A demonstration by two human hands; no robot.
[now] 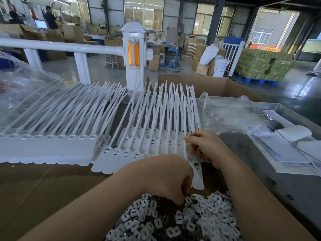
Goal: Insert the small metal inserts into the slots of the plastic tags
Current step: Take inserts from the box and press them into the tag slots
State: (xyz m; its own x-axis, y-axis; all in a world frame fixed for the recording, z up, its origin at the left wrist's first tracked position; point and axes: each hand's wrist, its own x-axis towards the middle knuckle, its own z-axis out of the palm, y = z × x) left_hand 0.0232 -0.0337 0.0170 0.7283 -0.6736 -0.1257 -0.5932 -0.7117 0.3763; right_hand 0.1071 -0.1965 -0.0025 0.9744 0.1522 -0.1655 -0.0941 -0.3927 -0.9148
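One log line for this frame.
left hand: reaching into inserts pile | right hand: gripping tag straps | stage: picking insert

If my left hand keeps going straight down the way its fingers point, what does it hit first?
Most likely the pile of inserts: the left hand has its fingertips pointing down at the pile's top edge, seemingly already touching, though depth is unclear.

Left hand (166,178) fingers curled into pile of inserts (196,221), right hand (206,146) gripping white tags (156,122)
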